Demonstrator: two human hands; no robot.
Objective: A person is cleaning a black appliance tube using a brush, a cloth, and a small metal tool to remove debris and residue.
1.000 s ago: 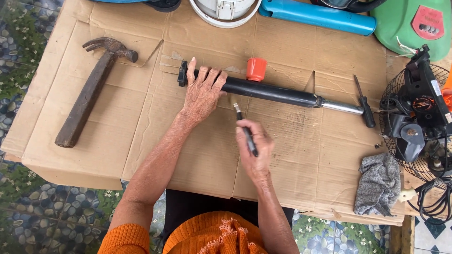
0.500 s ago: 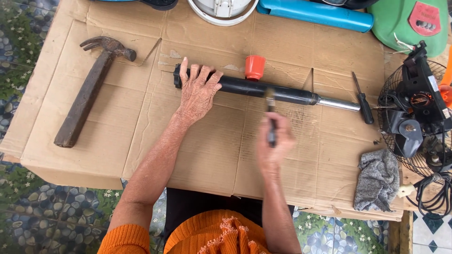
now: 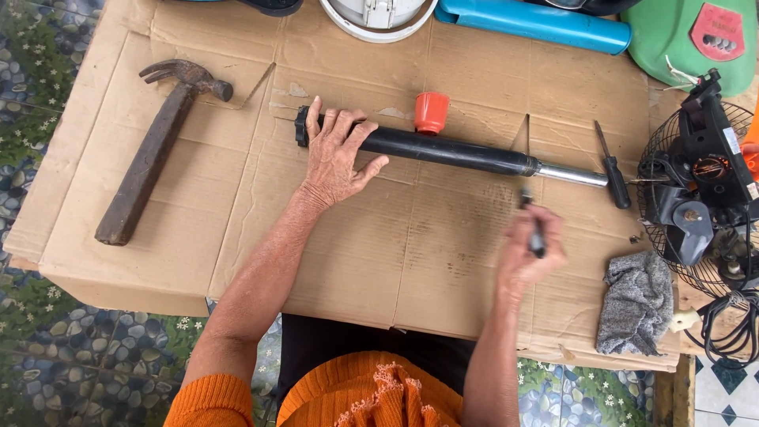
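A long black tube (image 3: 443, 150) with a silver rod (image 3: 573, 175) at its right end lies across the cardboard sheet (image 3: 395, 261). My left hand (image 3: 336, 154) rests flat on the tube's left end, pressing it down. My right hand (image 3: 530, 253) grips a small dark tool (image 3: 534, 225), blurred, with its tip pointing up just below the tube's right end, a little apart from it. An orange cap (image 3: 431, 112) stands just behind the tube.
A hammer (image 3: 154, 146) lies at the left. A black screwdriver (image 3: 613, 170) lies by the rod's end. A fan motor in a wire guard (image 3: 700, 186), a grey rag (image 3: 636, 304), a blue tube (image 3: 538, 22) and a green part (image 3: 696, 35) sit right and behind.
My right hand has carried the small tool rightward along the tube, from its middle towards its right end. My left hand has stayed on the tube's left end.
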